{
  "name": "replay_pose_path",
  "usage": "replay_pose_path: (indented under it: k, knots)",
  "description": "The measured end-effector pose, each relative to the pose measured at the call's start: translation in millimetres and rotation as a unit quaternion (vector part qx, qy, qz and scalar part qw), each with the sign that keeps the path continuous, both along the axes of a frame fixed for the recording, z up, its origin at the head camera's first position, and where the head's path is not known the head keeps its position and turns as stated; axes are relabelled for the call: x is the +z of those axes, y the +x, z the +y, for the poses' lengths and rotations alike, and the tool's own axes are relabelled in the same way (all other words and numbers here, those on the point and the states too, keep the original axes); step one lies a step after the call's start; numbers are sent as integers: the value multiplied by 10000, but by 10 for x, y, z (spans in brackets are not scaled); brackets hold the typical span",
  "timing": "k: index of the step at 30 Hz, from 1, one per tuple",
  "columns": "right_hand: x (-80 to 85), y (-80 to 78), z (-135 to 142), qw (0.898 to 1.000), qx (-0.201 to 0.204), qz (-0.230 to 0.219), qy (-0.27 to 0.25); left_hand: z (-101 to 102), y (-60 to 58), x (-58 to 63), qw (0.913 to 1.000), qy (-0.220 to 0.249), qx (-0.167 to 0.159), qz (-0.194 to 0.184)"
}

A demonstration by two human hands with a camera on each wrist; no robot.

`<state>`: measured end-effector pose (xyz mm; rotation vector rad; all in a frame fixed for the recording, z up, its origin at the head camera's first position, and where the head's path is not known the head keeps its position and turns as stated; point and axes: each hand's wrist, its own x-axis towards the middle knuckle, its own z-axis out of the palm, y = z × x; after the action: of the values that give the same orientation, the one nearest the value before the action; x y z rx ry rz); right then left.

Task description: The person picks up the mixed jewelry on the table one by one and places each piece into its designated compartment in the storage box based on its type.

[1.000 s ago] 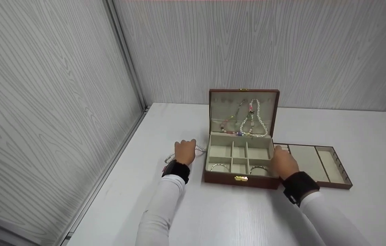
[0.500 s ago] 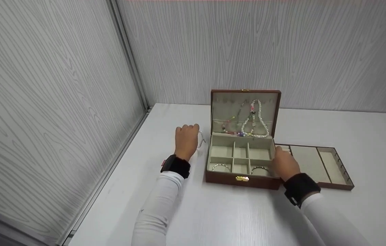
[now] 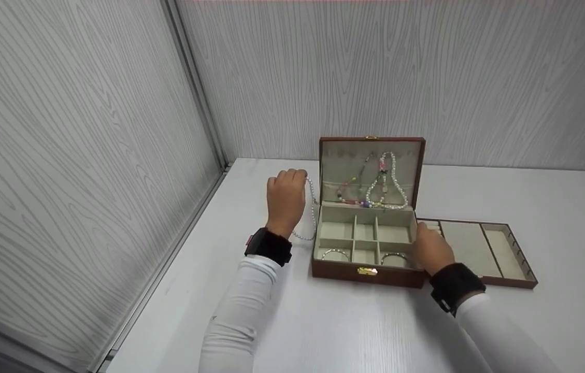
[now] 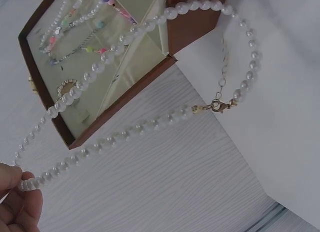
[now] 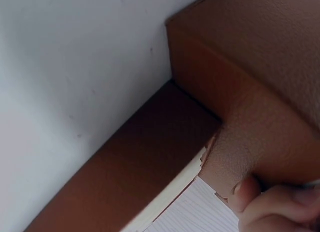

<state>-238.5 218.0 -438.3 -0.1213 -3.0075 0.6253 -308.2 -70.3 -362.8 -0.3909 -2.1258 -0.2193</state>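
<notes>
Between thumb and fingers, my left hand (image 3: 286,202) pinches a pearl necklace (image 4: 110,140), raised left of the open brown jewelry box (image 3: 336,270). The necklace hangs in a long loop, its gold clasp (image 4: 219,106) fastened and a short extender chain dangling. At the box's right side, my right hand (image 3: 433,248) grips the wall; in the right wrist view its fingers (image 5: 280,204) lie against the brown leather-like side. A pearl necklace (image 3: 395,181) and colorful beaded strands (image 3: 346,199) hang inside the upright lid. Bracelets (image 3: 334,250) lie in two front compartments.
To the right of the box lies a shallow brown tray (image 3: 468,248) with dividers and small hooks along one side. A wood-grain panel (image 3: 292,77) stands behind the white table (image 3: 333,326), and another wall (image 3: 64,155) stands on the left.
My left hand has lifted the pearl necklace off the table and moved up and away from me, so the strand now hangs from its fingers. The right hand stays at the box's side.
</notes>
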Motion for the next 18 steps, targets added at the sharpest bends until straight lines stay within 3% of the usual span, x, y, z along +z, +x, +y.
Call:
replay_pose_path:
  k: [13,18]
  knots:
    - [-18,43,1,9986,57,516,3,154,83,276,9996,49,-200,181]
    - [1,25,-17,9996,-21,281,72,230,103,344,9993,-57,-241,266]
